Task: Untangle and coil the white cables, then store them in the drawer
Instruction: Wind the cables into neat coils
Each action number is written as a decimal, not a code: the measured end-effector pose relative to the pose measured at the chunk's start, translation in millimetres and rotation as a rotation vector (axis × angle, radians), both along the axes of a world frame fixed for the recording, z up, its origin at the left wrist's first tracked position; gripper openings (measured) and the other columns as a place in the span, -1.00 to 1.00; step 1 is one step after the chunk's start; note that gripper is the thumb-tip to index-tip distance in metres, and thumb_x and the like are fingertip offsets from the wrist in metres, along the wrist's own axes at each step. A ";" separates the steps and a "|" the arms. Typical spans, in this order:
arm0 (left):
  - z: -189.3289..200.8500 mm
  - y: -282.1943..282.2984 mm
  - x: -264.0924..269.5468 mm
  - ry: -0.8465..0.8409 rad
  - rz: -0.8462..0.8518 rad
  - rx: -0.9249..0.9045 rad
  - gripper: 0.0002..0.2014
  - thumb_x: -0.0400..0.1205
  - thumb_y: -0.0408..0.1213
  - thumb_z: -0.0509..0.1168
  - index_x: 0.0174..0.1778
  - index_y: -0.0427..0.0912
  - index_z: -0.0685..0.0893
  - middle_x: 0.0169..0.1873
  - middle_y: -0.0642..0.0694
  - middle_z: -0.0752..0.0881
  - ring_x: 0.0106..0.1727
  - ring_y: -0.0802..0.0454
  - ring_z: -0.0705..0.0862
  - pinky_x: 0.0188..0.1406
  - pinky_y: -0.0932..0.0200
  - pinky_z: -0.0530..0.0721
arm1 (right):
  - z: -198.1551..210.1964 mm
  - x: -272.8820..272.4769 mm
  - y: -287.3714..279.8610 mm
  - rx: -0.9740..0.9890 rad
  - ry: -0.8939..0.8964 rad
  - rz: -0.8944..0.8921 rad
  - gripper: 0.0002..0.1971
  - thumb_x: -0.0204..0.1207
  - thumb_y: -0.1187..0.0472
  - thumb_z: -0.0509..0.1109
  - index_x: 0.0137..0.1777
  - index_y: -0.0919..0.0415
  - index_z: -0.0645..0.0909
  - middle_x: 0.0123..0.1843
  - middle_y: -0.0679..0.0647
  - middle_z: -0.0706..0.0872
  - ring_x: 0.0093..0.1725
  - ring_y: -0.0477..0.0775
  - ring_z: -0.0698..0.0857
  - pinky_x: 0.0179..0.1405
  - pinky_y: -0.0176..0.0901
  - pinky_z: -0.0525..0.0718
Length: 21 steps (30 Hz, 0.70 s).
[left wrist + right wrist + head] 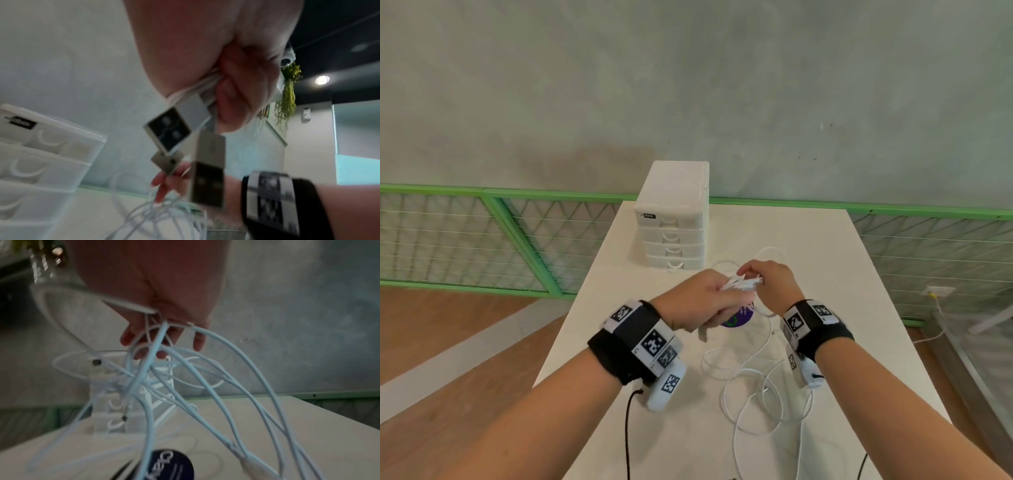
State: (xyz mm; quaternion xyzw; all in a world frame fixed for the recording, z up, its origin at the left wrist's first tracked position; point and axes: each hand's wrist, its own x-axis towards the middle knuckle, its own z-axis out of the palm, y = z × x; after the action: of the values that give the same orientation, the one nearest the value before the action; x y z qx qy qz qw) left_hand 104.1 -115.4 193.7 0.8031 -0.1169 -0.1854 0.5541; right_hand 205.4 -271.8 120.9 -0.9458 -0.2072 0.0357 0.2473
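Both hands meet above the white table (619,428), just in front of a white drawer unit (673,236). My left hand (702,301) grips a bundle of white cable ends; the left wrist view shows its fingers (236,100) curled round the cords with several USB plugs (167,129) sticking out. My right hand (770,277) pinches the same bundle, and cable strands (205,386) fan out from its fingers (197,339). Loose white cable loops (753,401) trail down onto the table below the hands. All the drawers look closed.
A round dark purple sticker or disc (738,317) lies on the table under the hands. A green mesh railing (517,233) runs behind the table. A wall socket with a plugged cord (936,291) sits at the right. Wooden floor lies to the left.
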 end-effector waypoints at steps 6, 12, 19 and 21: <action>28.6 0.4 16.6 0.075 0.131 -0.504 -0.54 0.57 0.00 0.12 -0.67 -0.05 0.35 -0.78 0.13 0.23 -0.74 0.16 0.12 -0.67 0.36 0.14 | -15.1 -23.6 5.1 0.225 0.150 -0.011 -0.83 0.49 0.27 0.35 0.06 0.12 0.66 -0.02 0.22 0.73 0.00 0.22 0.67 0.06 0.01 0.60; 50.9 3.0 27.2 0.058 0.374 -0.996 -0.40 0.70 0.05 -0.06 -0.70 -0.06 0.35 -0.84 0.11 0.22 -0.75 0.12 0.02 -0.70 0.30 0.11 | -23.6 -22.0 8.4 0.370 0.148 0.004 -0.71 0.44 0.34 0.34 0.13 0.05 0.61 -0.14 -0.04 0.64 -0.04 0.01 0.57 -0.04 -0.25 0.48; 52.7 13.4 53.2 -0.201 0.652 -1.345 -0.54 0.74 0.06 -0.10 -0.39 -0.11 0.41 -0.69 0.08 0.37 -0.67 0.16 0.30 -0.54 0.29 0.32 | -19.1 -25.4 16.6 0.289 0.223 0.087 -0.81 0.30 0.06 0.40 -0.07 -0.07 0.61 -0.22 -0.04 0.73 -0.10 0.08 0.65 -0.04 0.00 0.64; 44.2 20.0 66.4 -0.256 0.783 -1.251 -0.59 0.76 -0.01 -0.08 -0.33 -0.12 0.41 -0.65 0.05 0.43 -0.62 0.13 0.37 -0.50 0.27 0.37 | -16.6 -28.4 18.9 0.257 0.198 0.128 -0.95 0.33 -0.01 0.41 -0.23 -0.15 0.59 -0.24 0.03 0.73 -0.13 0.05 0.65 -0.07 -0.04 0.61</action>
State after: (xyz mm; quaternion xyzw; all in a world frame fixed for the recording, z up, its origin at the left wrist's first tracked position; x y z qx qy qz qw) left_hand 170.5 -95.4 238.0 0.3363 0.0302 0.2213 0.9149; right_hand 177.0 -252.9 104.3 -0.8833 -0.2445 0.1174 0.3825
